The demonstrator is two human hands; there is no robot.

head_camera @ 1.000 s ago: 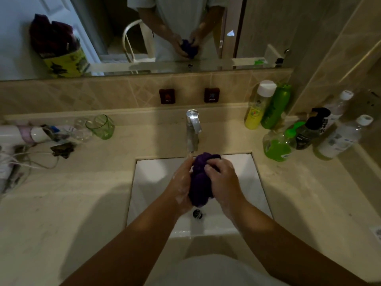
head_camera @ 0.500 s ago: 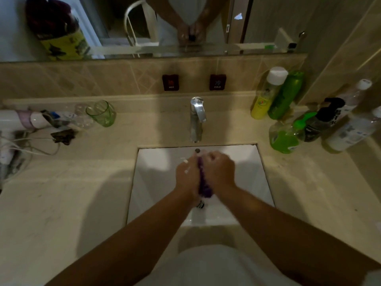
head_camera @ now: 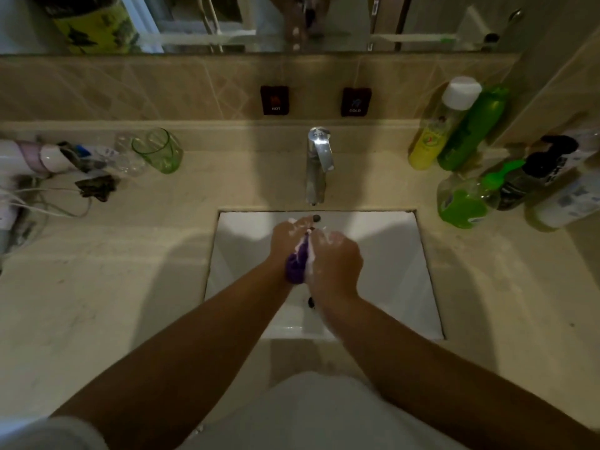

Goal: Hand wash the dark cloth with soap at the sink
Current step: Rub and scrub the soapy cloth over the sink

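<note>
Both of our hands were clenched around the dark cloth (head_camera: 297,266), the left hand (head_camera: 285,245) and right hand (head_camera: 336,263) pressing it between them over the sink (head_camera: 399,254), just in front of the faucet (head_camera: 318,164). White lather showed on our knuckles and along the cloth's edge. We judged the scrubbing to be well under way, with rinsing not yet done. We saw no water running from the faucet, though the dim light made that hard to tell. The slippery suds could have let the cloth slide down toward the drain (head_camera: 311,302), and vigorous rubbing might have flung foam toward the green bottle (head_camera: 464,206) right of the faucet.
</note>
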